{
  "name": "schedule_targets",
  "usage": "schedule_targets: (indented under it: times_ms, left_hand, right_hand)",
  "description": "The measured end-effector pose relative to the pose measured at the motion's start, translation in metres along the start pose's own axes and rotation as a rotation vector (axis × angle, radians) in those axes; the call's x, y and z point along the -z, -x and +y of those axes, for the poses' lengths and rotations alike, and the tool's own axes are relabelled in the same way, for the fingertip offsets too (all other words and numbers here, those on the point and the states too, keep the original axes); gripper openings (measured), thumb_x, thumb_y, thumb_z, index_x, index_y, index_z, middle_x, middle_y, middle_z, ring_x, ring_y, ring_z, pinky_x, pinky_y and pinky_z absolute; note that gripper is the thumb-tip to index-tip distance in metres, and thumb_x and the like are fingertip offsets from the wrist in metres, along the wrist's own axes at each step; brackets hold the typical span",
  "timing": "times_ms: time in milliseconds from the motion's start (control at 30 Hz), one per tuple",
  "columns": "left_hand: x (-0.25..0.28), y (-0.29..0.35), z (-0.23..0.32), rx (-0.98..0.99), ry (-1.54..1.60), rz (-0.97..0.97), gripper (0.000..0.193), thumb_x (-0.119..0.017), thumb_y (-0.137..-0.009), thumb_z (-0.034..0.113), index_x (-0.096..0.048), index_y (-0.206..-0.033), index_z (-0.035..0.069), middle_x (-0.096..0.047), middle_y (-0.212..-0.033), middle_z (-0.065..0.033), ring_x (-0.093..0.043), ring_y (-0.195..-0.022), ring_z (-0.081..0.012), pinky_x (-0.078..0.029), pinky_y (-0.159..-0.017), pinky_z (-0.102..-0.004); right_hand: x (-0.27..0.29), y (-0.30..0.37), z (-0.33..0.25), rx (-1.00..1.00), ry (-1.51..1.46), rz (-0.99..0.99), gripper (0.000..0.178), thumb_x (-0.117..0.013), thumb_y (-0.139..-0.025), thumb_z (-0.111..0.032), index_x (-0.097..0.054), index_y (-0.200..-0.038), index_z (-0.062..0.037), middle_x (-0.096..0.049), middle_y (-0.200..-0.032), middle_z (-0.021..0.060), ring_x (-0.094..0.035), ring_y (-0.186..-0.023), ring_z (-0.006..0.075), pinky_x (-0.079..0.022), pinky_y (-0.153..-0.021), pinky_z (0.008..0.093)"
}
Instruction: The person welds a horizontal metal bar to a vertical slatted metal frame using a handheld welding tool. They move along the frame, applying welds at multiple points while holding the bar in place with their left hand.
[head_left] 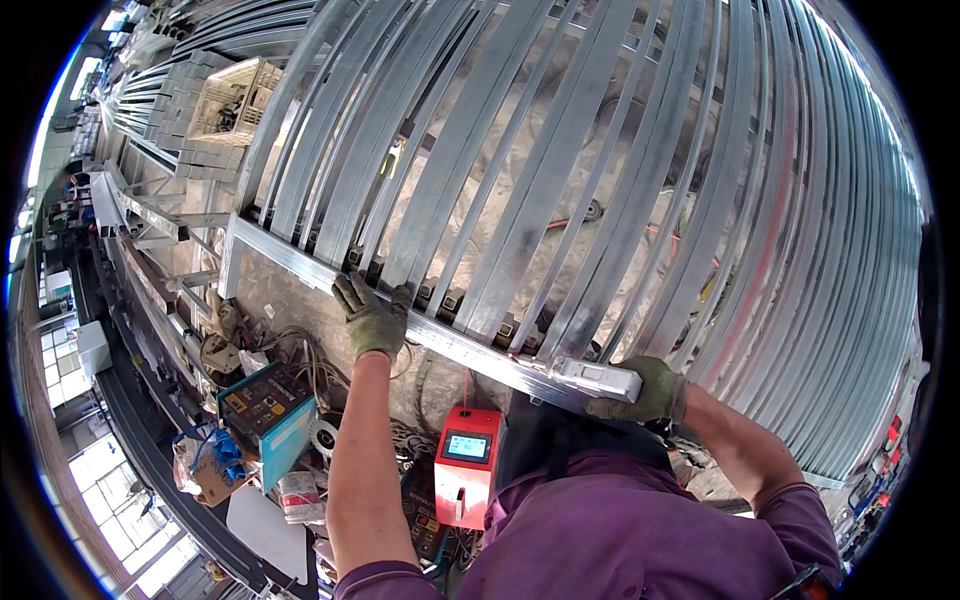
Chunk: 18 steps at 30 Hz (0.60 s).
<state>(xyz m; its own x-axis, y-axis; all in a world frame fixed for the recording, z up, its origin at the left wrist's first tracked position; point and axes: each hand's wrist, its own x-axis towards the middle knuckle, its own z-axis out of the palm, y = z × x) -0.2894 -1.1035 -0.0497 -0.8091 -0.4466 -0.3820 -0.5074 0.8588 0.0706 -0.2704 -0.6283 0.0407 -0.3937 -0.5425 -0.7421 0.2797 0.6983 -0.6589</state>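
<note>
My left hand [372, 318], in a dark olive work glove, lies over the near edge of a long silver metal rail [462, 352]. Its fingers are stretched out on the rail, the thumb apart. At the rail's right end, my gloved right hand [652, 390] is closed round the end of a pale silver block-shaped piece [597, 378], whose exact kind I cannot make out. Beyond the rail, long flat galvanized metal bars [535, 185] run away from me side by side, with thinner bars between them. Some square tube ends [453, 300] show just behind the rail.
A red machine [468, 468] with a small lit screen stands close in front of my body. To its left are a teal-and-black machine [270, 415] and tangled cables. A cream crate [232, 102] sits at the far left on stacked metal tubes. More bars [850, 250] are packed at right.
</note>
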Motion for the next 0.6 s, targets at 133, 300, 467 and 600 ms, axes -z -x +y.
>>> schedule_targets:
  times_ms: [133,300,467,600]
  left_hand:
    - [-0.014,-0.001,-0.007,-0.012,-0.014,0.046,0.12,-0.061,-0.104,0.069,-0.005,-0.172,-0.013,0.002,-0.182,-0.0359,0.007,-0.17,-0.0504,-0.007,-0.14,-0.0532]
    - [-0.017,-0.003,-0.006,-0.021,-0.029,0.044,0.124,-0.062,-0.103,0.071,-0.002,-0.172,-0.012,0.004,-0.182,-0.0363,0.009,-0.17,-0.0515,-0.007,-0.14,-0.0544]
    - [-0.019,-0.004,-0.007,-0.018,-0.025,0.045,0.127,-0.063,-0.102,0.072,0.003,-0.173,-0.011,0.006,-0.181,-0.0368,0.01,-0.169,-0.0525,-0.007,-0.14,-0.0555]
    - [-0.023,-0.005,-0.007,-0.007,-0.018,0.052,0.128,-0.064,-0.101,0.072,0.004,-0.173,-0.01,0.009,-0.181,-0.0366,0.012,-0.169,-0.0519,-0.007,-0.14,-0.0547]
  right_hand:
    - [-0.002,0.0,0.003,0.017,0.009,0.007,0.072,-0.086,-0.086,-0.068,-0.08,-0.124,-0.0074,-0.082,-0.097,0.0153,-0.082,-0.091,0.0281,-0.065,-0.082,0.0407]
    - [-0.003,-0.001,0.007,0.017,0.016,-0.008,0.071,-0.087,-0.086,-0.067,-0.08,-0.125,-0.0077,-0.083,-0.104,0.0176,-0.081,-0.1,0.0309,-0.063,-0.089,0.0422]
    - [-0.004,0.0,0.004,0.042,0.025,0.032,0.061,-0.087,-0.087,-0.064,-0.083,-0.118,-0.0122,-0.083,-0.101,0.0147,-0.081,-0.095,0.0333,-0.064,-0.086,0.0427]
    - [-0.001,0.002,-0.003,0.04,0.047,0.039,0.062,-0.086,-0.087,-0.065,-0.083,-0.118,-0.0123,-0.083,-0.102,0.0149,-0.081,-0.097,0.0341,-0.064,-0.088,0.0436]
